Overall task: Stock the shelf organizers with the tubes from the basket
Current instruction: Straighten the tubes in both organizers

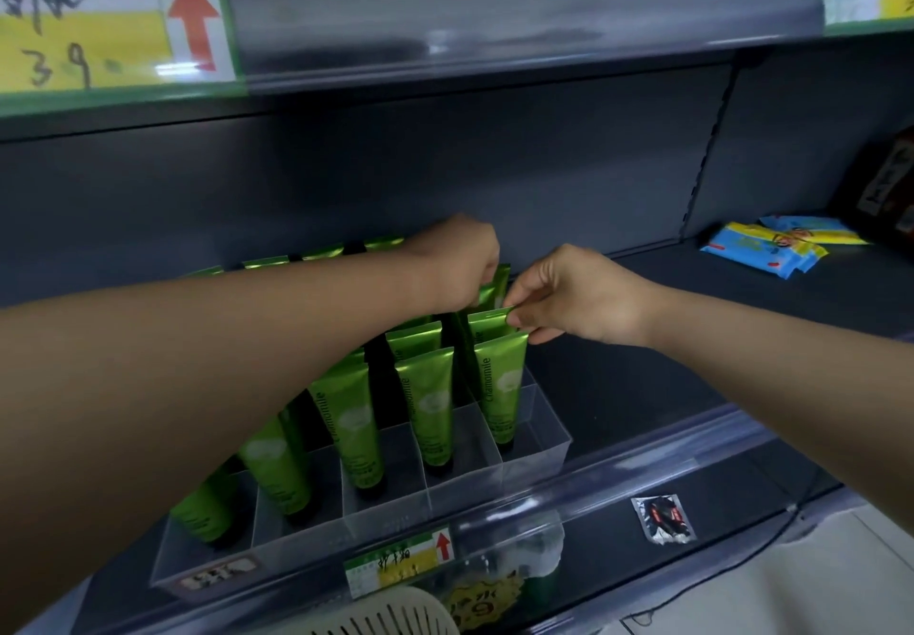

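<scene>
- A pale slotted basket sat at the near bottom edge of the frame, below the shelf lip; its contents could not be seen.
- On the shelf, a clear organizer held green tubes standing cap-down in about 5 lanes, several deep.
- The near cell of each lane appeared empty, so the stocking looked well advanced but not finished.
- Farther back, in the right lane, the right hand pinched the crimped top edge of a tube between thumb and forefinger, the other fingers curled.
- Just left and farther in, the left hand reached down over the rear tubes, fingers curled onto the top of one; whether it gripped or merely steadied it could not be told.
- At the far right of the shelf, blue and yellow packets lay well apart from the organizer.
</scene>
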